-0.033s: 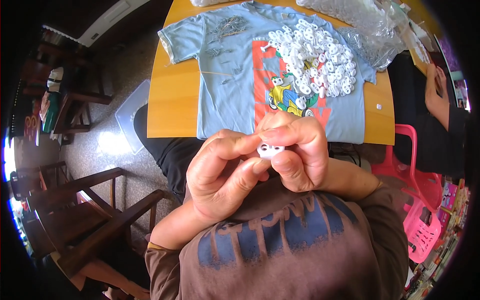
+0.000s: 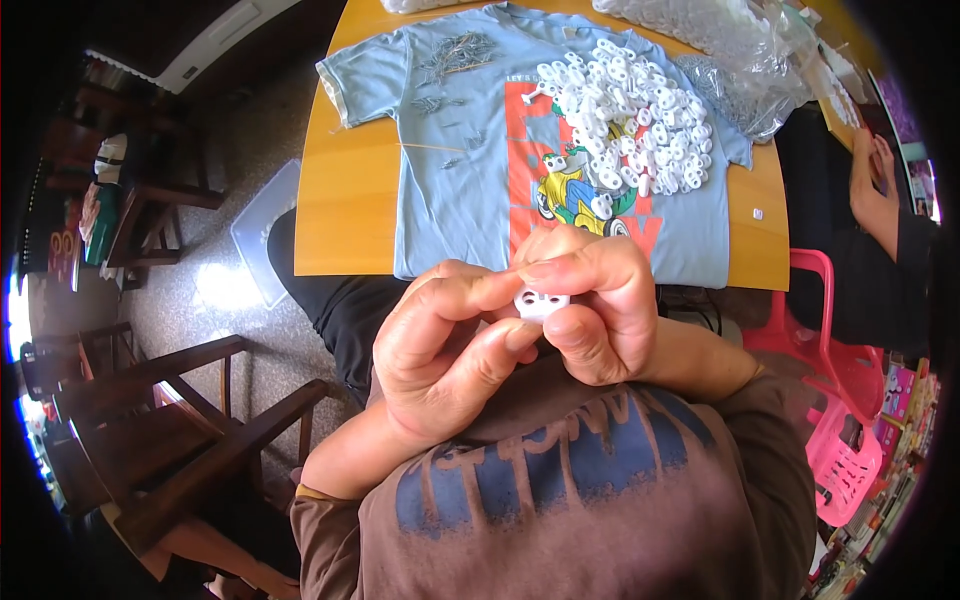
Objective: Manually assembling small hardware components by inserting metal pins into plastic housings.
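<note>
A small white plastic piece with dark round holes (image 2: pixel 541 305) is pinched between my two hands, just beyond the table's front edge and close to my chest. My left hand (image 2: pixel 440 345) grips its left side with thumb and forefinger. From the other side, my right hand (image 2: pixel 605 300) closes its thumb and bent fingers on it; the fingers cover part of the piece. A heap of similar white pieces (image 2: pixel 640 115) lies on a light blue T-shirt (image 2: pixel 450 210) spread over the table. Small bundles of thin grey metal wires or pins (image 2: pixel 462 52) rest on the shirt's left part.
The wooden table (image 2: pixel 345 220) stands in front of me. Clear plastic bags (image 2: pixel 745 75) fill its far right corner. At the right are another person's hand (image 2: pixel 875 190) and a pink plastic chair (image 2: pixel 825 300). Dark wooden chairs (image 2: pixel 190 400) stand at the left.
</note>
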A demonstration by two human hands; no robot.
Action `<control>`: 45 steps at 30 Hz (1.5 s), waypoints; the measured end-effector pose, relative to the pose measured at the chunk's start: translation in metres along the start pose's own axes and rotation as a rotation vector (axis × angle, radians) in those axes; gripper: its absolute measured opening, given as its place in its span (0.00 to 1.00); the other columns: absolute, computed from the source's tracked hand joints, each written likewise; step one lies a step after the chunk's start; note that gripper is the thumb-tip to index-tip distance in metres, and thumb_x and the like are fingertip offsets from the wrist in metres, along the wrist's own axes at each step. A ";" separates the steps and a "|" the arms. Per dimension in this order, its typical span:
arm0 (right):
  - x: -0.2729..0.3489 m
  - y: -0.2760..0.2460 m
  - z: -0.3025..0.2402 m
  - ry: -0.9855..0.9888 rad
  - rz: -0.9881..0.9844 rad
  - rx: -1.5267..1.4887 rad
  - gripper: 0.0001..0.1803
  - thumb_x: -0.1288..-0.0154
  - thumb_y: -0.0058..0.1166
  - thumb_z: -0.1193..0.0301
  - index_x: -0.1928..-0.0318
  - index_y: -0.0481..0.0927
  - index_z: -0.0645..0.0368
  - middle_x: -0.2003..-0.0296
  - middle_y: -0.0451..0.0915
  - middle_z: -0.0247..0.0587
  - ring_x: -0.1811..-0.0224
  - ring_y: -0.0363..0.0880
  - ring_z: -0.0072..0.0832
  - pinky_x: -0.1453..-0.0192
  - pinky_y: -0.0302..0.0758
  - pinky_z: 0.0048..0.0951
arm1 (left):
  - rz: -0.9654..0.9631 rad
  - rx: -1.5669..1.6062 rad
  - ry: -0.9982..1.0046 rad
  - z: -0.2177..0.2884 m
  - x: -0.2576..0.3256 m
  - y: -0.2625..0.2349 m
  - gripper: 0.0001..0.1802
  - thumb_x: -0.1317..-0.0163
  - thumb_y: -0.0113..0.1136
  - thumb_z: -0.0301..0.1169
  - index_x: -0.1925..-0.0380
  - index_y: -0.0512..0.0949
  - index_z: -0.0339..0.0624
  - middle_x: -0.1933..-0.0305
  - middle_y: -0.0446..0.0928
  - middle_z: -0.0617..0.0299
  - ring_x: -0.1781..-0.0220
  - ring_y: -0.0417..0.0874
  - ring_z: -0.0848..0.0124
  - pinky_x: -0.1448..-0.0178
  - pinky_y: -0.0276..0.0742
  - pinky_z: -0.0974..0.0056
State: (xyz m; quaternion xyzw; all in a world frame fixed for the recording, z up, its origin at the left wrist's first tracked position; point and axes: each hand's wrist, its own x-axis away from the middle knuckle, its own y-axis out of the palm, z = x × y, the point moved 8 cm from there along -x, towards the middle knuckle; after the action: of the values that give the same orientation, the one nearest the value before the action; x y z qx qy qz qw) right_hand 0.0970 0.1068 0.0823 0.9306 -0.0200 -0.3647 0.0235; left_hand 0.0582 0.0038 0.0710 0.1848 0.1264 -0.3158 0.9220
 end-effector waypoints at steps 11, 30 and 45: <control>-0.006 -0.003 -0.001 0.062 -0.034 0.091 0.13 0.37 0.48 0.77 0.52 0.66 0.63 0.67 0.73 0.42 0.75 0.73 0.22 0.71 0.70 0.22 | 0.051 0.112 -0.157 -0.013 0.000 -0.006 0.11 0.44 0.56 0.18 0.60 0.73 0.30 0.67 0.72 0.59 0.72 0.75 0.76 0.68 0.71 0.75; 0.006 -0.005 0.023 0.337 0.012 0.279 0.08 0.38 0.50 0.75 0.58 0.72 0.61 0.68 0.74 0.38 0.69 0.73 0.22 0.65 0.69 0.22 | 0.223 0.268 -0.599 -0.046 0.004 -0.015 0.11 0.38 0.54 0.31 0.60 0.75 0.36 0.64 0.76 0.61 0.66 0.74 0.77 0.65 0.71 0.74; 0.019 0.021 0.051 0.674 -0.130 0.279 0.09 0.40 0.52 0.76 0.60 0.75 0.65 0.73 0.73 0.34 0.72 0.69 0.18 0.66 0.66 0.18 | 0.936 -0.046 -0.130 -0.027 0.032 -0.308 0.10 0.44 0.52 0.27 0.63 0.72 0.35 0.72 0.73 0.62 0.77 0.71 0.77 0.71 0.68 0.74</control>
State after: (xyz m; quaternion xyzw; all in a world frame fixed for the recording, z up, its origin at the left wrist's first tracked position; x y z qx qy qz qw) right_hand 0.0765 0.0829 0.0333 0.9921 -0.0014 -0.0323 -0.1214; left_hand -0.1143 -0.2270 -0.0448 0.1811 -0.0216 0.1257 0.9752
